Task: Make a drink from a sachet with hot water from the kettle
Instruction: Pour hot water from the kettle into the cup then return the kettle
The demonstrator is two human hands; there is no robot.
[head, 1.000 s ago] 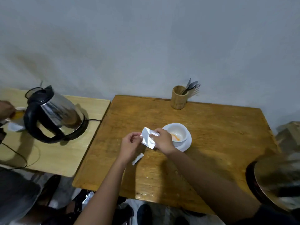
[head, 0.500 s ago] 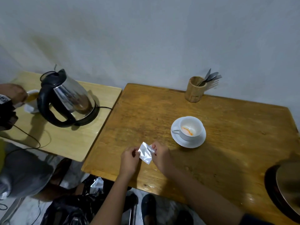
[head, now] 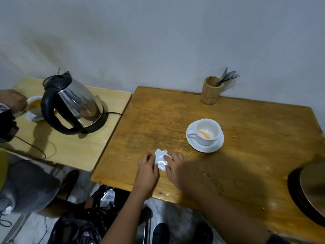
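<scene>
A silvery sachet [head: 161, 160] is pinched between my left hand [head: 147, 170] and my right hand [head: 176, 168], low over the brown table [head: 246, 120] near its front edge. Beyond my hands a white cup [head: 207, 132] stands on a white saucer [head: 204, 147]; orange powder lies in its bottom. A steel kettle with a black handle [head: 73, 104] sits on its base on the lighter side table [head: 79, 152] to the left.
A wooden holder with cutlery [head: 211, 91] stands at the back by the wall. Another person's hand [head: 12, 101] holds a cup of orange drink [head: 35, 105] behind the kettle. A dark round object [head: 309, 189] sits at the right edge. The kettle's cord [head: 35, 150] trails left.
Both hands drew the sachet back from beside the cup toward the table's front edge. The view swung left and down. The small torn strip seen earlier on the table is gone from view.
</scene>
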